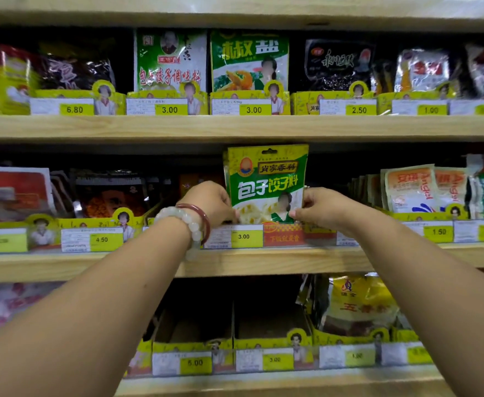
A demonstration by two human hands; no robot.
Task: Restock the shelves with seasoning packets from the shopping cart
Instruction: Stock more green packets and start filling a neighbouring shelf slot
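Seasoning packet (266, 181), green and yellow, stands upright at the centre of the frame on the middle shelf (263, 260), its lower edge dropping behind a price label (233, 236) marked 3.00. The left hand (210, 204), with two bracelets (190, 224) at the wrist, pinches the packet's lower left edge; the right hand (318, 206) pinches its lower right edge, fingers curled on the film. The shopping cart is out of view.

Risk, as a judgement: the packet is thin and tall, so if released before its base seats in the tray it may tip forward over the label or lean onto the neighbouring stock. Whether other packets stand behind it cannot be told.

Containers: yellow cardboard trays (166, 103) line each shelf front. On the top shelf they hold upright green, white and dark packets. At right centre, a tray holds orange-and-white sachets (410, 190). At lower centre, two trays (229, 330) appear dark and nearly bare; the tray to their right holds yellow bags (358, 305).
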